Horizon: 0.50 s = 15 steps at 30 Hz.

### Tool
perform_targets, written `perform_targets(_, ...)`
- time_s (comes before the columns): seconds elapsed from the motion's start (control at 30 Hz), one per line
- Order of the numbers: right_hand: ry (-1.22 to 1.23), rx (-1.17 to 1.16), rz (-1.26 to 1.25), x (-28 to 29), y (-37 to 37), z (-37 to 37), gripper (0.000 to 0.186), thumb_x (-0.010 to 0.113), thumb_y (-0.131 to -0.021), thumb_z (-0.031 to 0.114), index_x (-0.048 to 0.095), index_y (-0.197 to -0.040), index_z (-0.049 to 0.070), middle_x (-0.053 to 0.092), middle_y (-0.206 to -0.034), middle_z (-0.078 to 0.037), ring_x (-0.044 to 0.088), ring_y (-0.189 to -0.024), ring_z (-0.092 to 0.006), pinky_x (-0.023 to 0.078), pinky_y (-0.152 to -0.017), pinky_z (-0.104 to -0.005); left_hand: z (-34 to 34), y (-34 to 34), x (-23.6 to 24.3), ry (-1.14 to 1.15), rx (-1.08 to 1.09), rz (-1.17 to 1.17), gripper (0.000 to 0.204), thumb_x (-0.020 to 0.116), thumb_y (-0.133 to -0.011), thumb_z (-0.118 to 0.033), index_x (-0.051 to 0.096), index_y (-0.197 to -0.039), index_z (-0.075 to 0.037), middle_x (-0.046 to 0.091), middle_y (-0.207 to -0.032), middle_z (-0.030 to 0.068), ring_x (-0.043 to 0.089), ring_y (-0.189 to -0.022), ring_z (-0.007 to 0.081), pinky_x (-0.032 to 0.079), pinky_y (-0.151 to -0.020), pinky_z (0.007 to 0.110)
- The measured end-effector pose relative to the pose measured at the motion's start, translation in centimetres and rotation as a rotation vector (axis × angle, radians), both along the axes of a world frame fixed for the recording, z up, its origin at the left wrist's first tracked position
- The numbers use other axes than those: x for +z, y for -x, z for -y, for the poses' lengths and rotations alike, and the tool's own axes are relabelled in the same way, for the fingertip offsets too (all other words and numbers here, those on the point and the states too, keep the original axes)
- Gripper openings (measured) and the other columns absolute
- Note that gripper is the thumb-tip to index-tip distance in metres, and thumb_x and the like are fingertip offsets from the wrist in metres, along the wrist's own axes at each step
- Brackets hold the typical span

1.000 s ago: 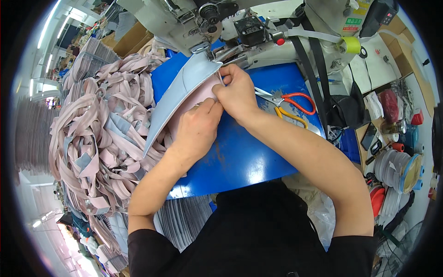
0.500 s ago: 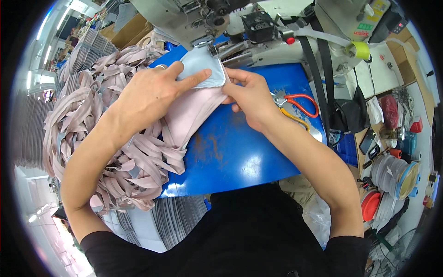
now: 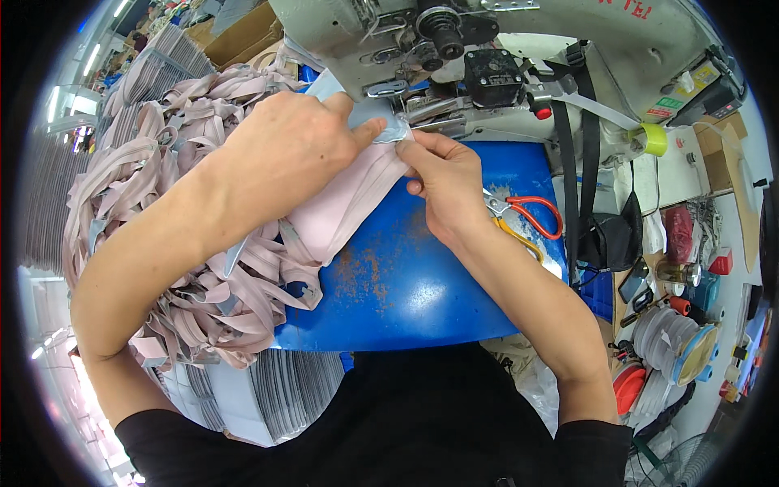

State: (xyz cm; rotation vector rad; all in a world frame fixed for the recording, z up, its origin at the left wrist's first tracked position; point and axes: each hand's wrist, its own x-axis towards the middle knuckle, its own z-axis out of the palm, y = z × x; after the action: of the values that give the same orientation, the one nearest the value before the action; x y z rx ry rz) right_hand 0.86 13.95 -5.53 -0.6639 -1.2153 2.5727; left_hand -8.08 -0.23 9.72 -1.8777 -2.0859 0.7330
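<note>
Under the sewing machine's head [image 3: 345, 40] lies a light blue fabric panel [image 3: 373, 114], joined to a pale pink fabric strip with seamed edges [image 3: 345, 199]. My left hand [image 3: 288, 150] rests on the panel from the left, thumb stretched toward its near right corner. That hand's other fingers are partly hidden, but it looks spread rather than closed. At the same corner, my right hand [image 3: 446, 178] pinches the fabric edge between thumb and forefinger. The panel is bent up near my fingertips, and its far part is hidden by my left hand and the machine.
A heap of pink strips [image 3: 219, 316] covers the left of the blue table [image 3: 406, 300]. Red-and-yellow-handled pliers [image 3: 527, 219] lie beside my right forearm. Black straps [image 3: 572, 154] hang at the right, near a yellow tape roll [image 3: 653, 140]. Grey stacks [image 3: 296, 390] stand below the table.
The panel's near corner, flat before, is now bent up and mostly covered. My left thumb and forefinger have drawn closer together. The whole view has shifted slightly, with the machine appearing farther right.
</note>
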Motion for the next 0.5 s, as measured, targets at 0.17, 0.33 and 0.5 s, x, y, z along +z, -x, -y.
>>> perform_targets(0.17,-0.001,-0.024,-0.016,-0.5,-0.1,0.4,0.026,0.075,-0.09,0.007,0.075,-0.113,-0.006,0.071,-0.086,-0.004,0.06,-0.071,-0.008,0.046,-0.059,-0.024,-0.3,-1.5,-1.4,0.01,0.116,-0.024,0.055,0.066,-0.084,-0.01,0.064,-0.139,-0.01,0.065,-0.1,0.0147,0.072,-0.069,0.0263,0.059,-0.062,0.034)
perform_targets(0.33,0.016,-0.062,-0.034,-0.3,-0.1,0.7,0.025,0.074,-0.092,0.005,0.075,-0.115,-0.005,0.072,-0.088,-0.004,0.061,-0.071,-0.0079,0.047,-0.061,-0.0234,-1.5,-3.6,-2.3,-0.086,0.159,0.003,0.031,0.068,-0.086,-0.011,0.068,-0.112,0.006,0.068,-0.084,0.0122,0.074,-0.071,0.0225,0.059,-0.057,0.031)
perform_targets(0.5,0.029,-0.08,-0.058,-0.7,-0.5,0.9,0.027,0.074,-0.094,0.006,0.075,-0.118,-0.006,0.073,-0.091,-0.004,0.061,-0.075,-0.0059,0.048,-0.066,-0.0217,-2.8,-5.0,-4.0,-0.127,0.326,0.135,0.051,0.067,-0.081,-0.005,0.061,-0.13,0.009,0.068,-0.092,0.019,0.073,-0.071,0.0333,0.059,-0.061,0.04)
